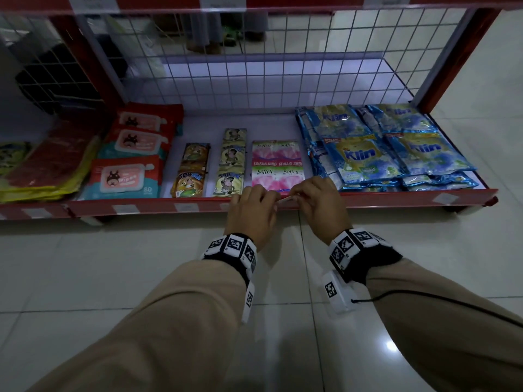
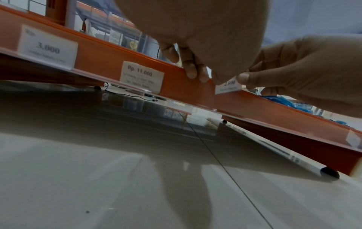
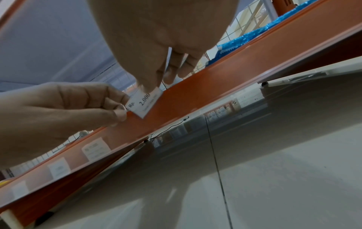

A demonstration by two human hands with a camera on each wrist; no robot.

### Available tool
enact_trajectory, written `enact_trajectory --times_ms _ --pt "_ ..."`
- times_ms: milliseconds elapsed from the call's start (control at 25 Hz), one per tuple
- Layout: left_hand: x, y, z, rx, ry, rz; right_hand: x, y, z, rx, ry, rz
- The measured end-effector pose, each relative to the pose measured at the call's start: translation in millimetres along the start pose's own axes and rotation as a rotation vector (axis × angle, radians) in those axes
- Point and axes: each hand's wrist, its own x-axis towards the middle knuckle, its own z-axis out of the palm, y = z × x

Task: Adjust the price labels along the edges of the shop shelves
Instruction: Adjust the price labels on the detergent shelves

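A small white price label (image 1: 285, 198) printed "2.000" sits at the red front rail (image 1: 382, 200) of the lowest shelf, below the pink sachets. My left hand (image 1: 273, 197) pinches its left end and my right hand (image 1: 297, 197) pinches its right end. In the left wrist view the label (image 2: 228, 86) stands tilted against the orange-red rail (image 2: 254, 108), between my left hand (image 2: 209, 77) and right hand (image 2: 246, 82). The right wrist view shows the label (image 3: 145, 102) slanted, held by my right hand (image 3: 149, 89) from above and my left hand (image 3: 122, 108) at the side.
Other labels sit in the rail: "Rp. 11.000" (image 2: 142, 75), "3.000" (image 2: 48, 47), and a tilted one far right (image 1: 445, 198). On the shelf lie pink Soffell sachets (image 1: 278, 165), blue Klin packs (image 1: 390, 148) and wipes packs (image 1: 127, 176). Glossy tiled floor (image 1: 141, 264) lies below.
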Motion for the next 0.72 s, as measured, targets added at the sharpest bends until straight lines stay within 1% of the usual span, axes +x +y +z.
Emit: enact_trajectory --times_ms 160,320,480,600,720 --pt "1.9 0.5 2.3 0.033 0.018 -0.002 -1.4 -0.8 2.5 0.027 -0.062 0.012" --pt "4.1 2.4 2.5 0.108 0.03 0.004 -2.2 -2.5 -2.0 -0.13 -0.152 -0.013" --pt "6.3 4.7 0.4 0.165 0.009 0.021 -1.5 -5.7 -4.2 -0.289 -0.25 -0.027" --pt "1.9 4.1 0.1 0.14 -0.003 0.013 0.0 -9.0 -4.0 -0.349 -0.31 0.009" --pt "-0.4 3.6 0.3 0.13 -0.02 0.022 1.7 -9.4 -6.8 -0.359 -0.351 0.036"
